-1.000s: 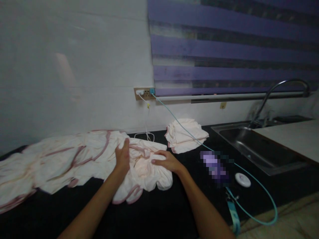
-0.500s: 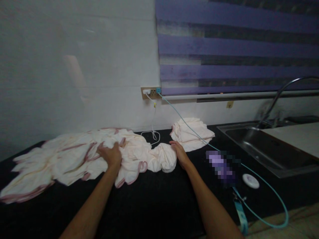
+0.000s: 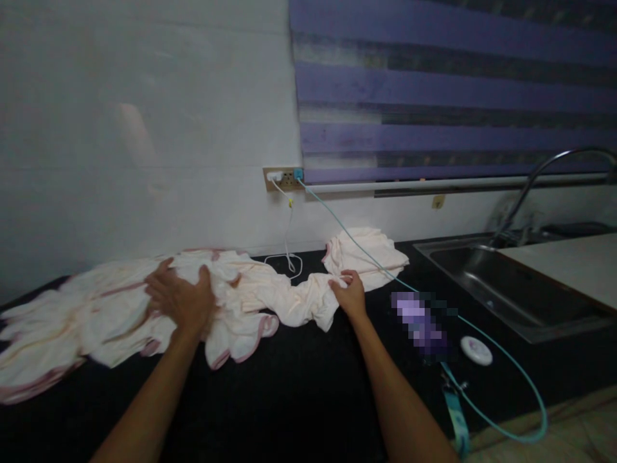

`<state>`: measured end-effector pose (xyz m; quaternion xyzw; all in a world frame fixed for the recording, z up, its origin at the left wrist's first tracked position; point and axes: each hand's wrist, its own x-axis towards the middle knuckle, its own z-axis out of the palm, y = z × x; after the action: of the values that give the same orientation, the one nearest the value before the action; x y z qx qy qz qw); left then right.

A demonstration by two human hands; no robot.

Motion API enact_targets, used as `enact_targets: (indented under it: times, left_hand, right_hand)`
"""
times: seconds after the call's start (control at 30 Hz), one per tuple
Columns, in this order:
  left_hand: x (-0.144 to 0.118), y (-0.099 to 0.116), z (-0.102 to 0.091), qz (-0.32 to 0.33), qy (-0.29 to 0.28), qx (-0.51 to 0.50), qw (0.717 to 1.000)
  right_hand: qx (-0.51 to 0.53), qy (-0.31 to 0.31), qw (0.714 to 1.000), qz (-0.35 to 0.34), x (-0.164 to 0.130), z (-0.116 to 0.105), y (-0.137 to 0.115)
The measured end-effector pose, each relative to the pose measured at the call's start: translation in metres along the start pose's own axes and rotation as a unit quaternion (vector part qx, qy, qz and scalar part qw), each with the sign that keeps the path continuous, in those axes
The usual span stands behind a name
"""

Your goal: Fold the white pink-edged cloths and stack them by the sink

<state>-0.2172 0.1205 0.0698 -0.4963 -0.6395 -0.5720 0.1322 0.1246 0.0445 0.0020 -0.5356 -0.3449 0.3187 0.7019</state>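
A white cloth garment with pink trim (image 3: 260, 289) lies crumpled along the black countertop (image 3: 289, 392), part of a larger white, pink-edged heap (image 3: 110, 308) to the left. My left hand (image 3: 183, 299) rests over the heap with its fingers spread. At the garment's right end, my right hand (image 3: 351, 292) pinches an edge of the cloth between thumb and fingers. Just behind that hand sits a folded white cloth (image 3: 369, 251) against the wall.
A steel sink (image 3: 511, 289) with a curved faucet (image 3: 525, 186) is at the right. A teal cable (image 3: 332, 206) runs from the wall outlet (image 3: 284, 179) across the folded cloth to a blurred purple object (image 3: 419, 321). Beside it lies a round white disc (image 3: 476, 350).
My left hand has moved left and spread its fingers. My right hand has gone from lying beside the bunched end to pinching it, and that end is now pulled out flatter.
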Motion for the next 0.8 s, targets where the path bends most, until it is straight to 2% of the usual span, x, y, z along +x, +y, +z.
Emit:
enact_targets:
  times: [0.07,0.13,0.17,0.2,0.23,0.3,0.33,0.4,0.5,0.57,0.7,0.8]
  left_hand:
    - [-0.001,0.007,-0.001,0.076,0.002,-0.010,0.997]
    - [-0.015,0.027,-0.001,0.178,-0.018,-0.064,0.982]
    - [-0.029,0.042,-0.002,0.225,-0.047,-0.100,0.968]
    - [-0.045,0.058,-0.004,0.260,-0.079,-0.145,0.951]
    - [-0.064,0.075,-0.006,0.279,-0.138,-0.176,0.934]
    - [-0.104,0.106,-0.011,0.321,-0.285,-0.172,0.887]
    - [-0.121,0.118,-0.013,0.343,-0.337,-0.162,0.862]
    - [-0.146,0.131,-0.015,0.358,-0.378,-0.158,0.839]
    - [-0.156,0.128,-0.011,0.330,-0.375,-0.174,0.849]
    - [-0.151,0.120,-0.007,0.286,-0.377,-0.196,0.859]
    - [-0.141,0.109,0.001,0.169,-0.406,-0.214,0.872]
    - [-0.141,0.109,0.004,0.106,-0.385,-0.242,0.884]
  right_hand:
    - [0.073,0.007,0.996,0.042,0.002,0.000,-0.003]
    - [0.127,-0.016,0.990,0.065,0.003,0.000,-0.007]
    - [0.153,-0.030,0.985,0.074,0.003,0.000,-0.008]
    - [0.178,-0.043,0.980,0.082,0.003,0.000,-0.010]
    - [0.200,-0.055,0.974,0.087,0.003,0.000,-0.011]
    - [0.238,-0.075,0.964,0.095,0.000,0.000,-0.014]
    - [0.254,-0.088,0.958,0.099,-0.002,0.001,-0.016]
    - [0.286,-0.126,0.944,0.105,-0.007,0.002,-0.019]
    - [0.301,-0.185,0.929,0.108,-0.015,0.003,-0.023]
    - [0.271,-0.194,0.937,0.106,-0.017,0.004,-0.025]
    - [0.138,-0.137,0.978,0.078,-0.013,0.001,-0.024]
    - [0.092,-0.115,0.987,0.062,-0.011,0.000,-0.022]
